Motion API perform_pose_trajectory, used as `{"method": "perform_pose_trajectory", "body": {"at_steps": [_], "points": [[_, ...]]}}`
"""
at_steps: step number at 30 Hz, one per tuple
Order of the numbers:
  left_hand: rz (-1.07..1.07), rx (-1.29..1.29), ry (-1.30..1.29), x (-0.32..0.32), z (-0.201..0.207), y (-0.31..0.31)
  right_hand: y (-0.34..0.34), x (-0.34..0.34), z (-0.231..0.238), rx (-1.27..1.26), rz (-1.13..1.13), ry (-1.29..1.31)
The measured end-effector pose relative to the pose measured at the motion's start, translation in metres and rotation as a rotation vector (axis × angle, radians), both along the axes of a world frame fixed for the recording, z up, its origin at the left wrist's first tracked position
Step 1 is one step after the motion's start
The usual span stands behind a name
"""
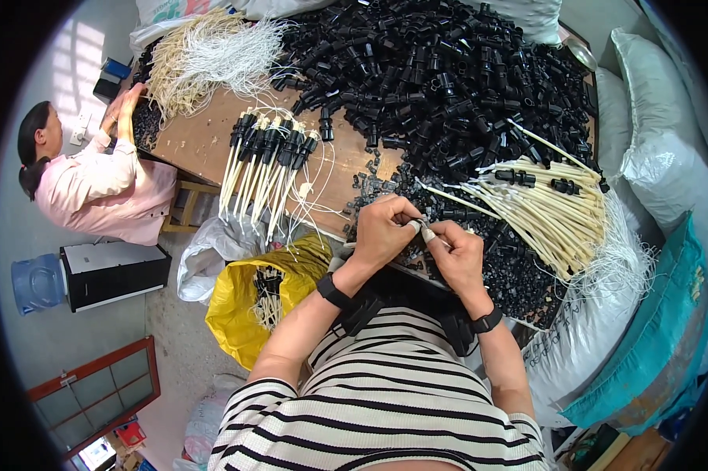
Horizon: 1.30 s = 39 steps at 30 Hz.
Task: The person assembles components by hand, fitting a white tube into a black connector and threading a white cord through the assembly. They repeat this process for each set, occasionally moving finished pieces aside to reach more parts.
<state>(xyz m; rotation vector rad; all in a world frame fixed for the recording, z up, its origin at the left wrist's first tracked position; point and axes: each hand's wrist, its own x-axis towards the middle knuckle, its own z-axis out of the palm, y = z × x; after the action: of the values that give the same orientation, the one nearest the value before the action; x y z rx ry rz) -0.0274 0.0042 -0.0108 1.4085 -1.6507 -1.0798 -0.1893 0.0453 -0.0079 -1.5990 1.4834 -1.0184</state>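
My left hand point(381, 233) and my right hand point(460, 255) meet over the table's near edge, the fingertips of both closed in a pinch. A small dark bit shows between them, too small and covered to name. White wraps or covers show on some fingertips. Right of my hands lies a fanned bundle of cream sleeved wires point(546, 224), with a few black plastic sockets point(515, 178) on top. Small black plastic pieces point(518, 286) are heaped under and beside my right hand. To the left, wires fitted with black sockets point(271, 149) lie in a row.
A large pile of black sockets point(440, 71) covers the table's back. Loose white and cream wires point(220, 63) lie at back left. A yellow sack point(230, 318) stands left of me. Filled white sacks point(656, 110) line the right. A person in pink point(107, 188) works at far left.
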Motion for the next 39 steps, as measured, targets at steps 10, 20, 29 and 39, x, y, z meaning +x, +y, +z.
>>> {"method": "perform_pose_trajectory", "body": {"at_steps": [10, 20, 29, 39], "points": [[-0.420, -0.032, -0.071, 0.011, 0.009, -0.005, -0.001, -0.016, 0.018, 0.320, -0.050, -0.563], [-0.397, 0.117, -0.079, 0.013, 0.004, -0.006, -0.001, -0.008, 0.006, -0.422, 0.141, 0.301], [-0.354, -0.005, -0.223, 0.022, 0.014, -0.006, -0.005, -0.005, 0.013, -0.206, 0.244, 0.288], [-0.317, -0.351, -0.372, 0.025, 0.019, 0.005, -0.022, 0.002, 0.026, 0.314, 0.141, -0.046]]}}
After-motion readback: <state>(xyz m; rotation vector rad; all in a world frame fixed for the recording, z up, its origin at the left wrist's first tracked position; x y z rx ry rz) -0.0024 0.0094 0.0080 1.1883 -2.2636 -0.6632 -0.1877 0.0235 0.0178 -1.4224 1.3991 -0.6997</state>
